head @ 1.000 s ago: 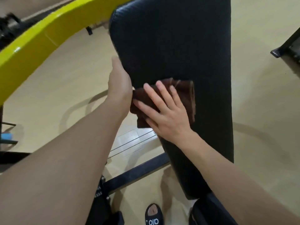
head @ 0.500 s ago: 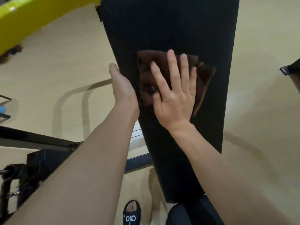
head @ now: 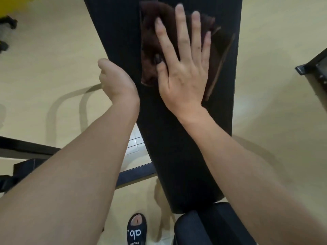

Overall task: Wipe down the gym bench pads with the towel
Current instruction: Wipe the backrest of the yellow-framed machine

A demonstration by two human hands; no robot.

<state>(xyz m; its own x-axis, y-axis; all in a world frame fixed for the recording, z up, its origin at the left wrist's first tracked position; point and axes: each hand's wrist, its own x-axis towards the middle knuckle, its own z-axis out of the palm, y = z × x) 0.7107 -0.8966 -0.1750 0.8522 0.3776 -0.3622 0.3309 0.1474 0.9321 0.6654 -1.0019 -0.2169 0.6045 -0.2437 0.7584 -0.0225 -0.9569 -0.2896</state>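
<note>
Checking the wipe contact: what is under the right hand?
Under the right hand lies the brown towel, spread flat on the black bench pad. The straight fingers press on it. The towel's middle and the pad beneath are covered.
</note>
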